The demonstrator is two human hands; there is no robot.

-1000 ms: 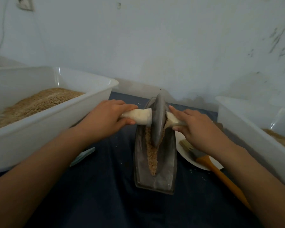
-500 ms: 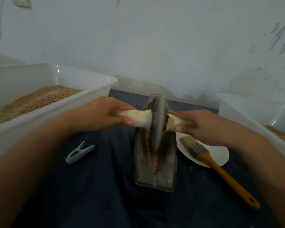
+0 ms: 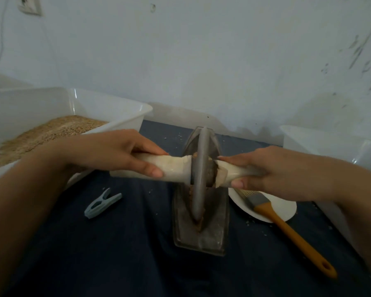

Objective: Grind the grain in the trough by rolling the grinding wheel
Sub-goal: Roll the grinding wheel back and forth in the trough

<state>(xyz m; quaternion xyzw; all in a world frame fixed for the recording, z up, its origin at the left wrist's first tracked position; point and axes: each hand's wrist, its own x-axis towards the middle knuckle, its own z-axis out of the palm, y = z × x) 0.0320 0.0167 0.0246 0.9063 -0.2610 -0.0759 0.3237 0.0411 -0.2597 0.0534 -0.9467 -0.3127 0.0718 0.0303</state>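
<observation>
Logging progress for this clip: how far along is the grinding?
Done: grain is loaded in the trough and the grinding wheel sits in its groove. In hand: the left hand and right hand each grip a handle end, wheel near the trough's near end. Left: the brown grain showing at the wheel's foot looks coarse, so more passes seem needed.

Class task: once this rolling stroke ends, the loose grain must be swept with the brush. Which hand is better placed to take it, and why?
Right. The brush lies on the plate just below the right hand; the left hand is across the trough.
</observation>
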